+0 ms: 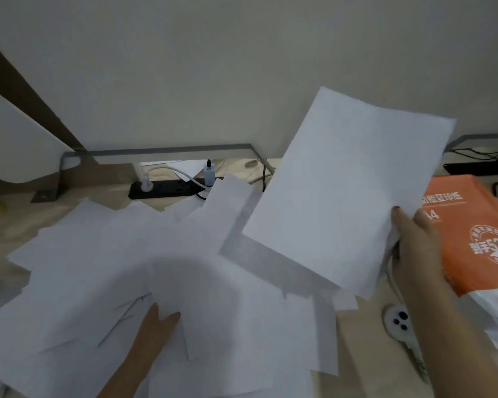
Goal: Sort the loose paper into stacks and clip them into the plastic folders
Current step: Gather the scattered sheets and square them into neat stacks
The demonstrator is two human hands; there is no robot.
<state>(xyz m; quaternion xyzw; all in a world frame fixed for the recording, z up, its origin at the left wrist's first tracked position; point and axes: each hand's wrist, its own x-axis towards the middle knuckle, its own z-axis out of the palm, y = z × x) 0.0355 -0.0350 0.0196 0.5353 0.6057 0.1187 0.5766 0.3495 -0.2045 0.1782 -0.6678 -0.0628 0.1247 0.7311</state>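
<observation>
We are holding a sheaf of white sheets (345, 191) clear of the desk (360, 354) with our right hand (417, 242), out at about two o'clock; the thumb is pressing on the near face of the sheaf by its right edge, while the other fingers are curling behind it, so the hand is gripping the sheets firmly; the sheaf is tilting, its far corner pointing up toward one o'clock, and it is casting a shadow on the papers below.

The loose paper (98, 268) is lying in a scattered, overlapping heap, spreading across the desk from nine o'clock through the centre to six o'clock. Our left hand (153, 331) is reaching in from seven o'clock and resting among these sheets; two fingertips are showing, but one sheet is covering the rest of the hand, so we cannot tell whether it is pinching a page or lying flat.

At three o'clock an orange paper ream (477, 239) is sitting on the desk, just beside the right hand; at five o'clock a white socket block (398, 323) is lying on bare desk; at twelve o'clock a black power strip (167, 189) is lying beyond the heap, with plugs in it, under a grey metal bracket (167, 152) against the wall.
</observation>
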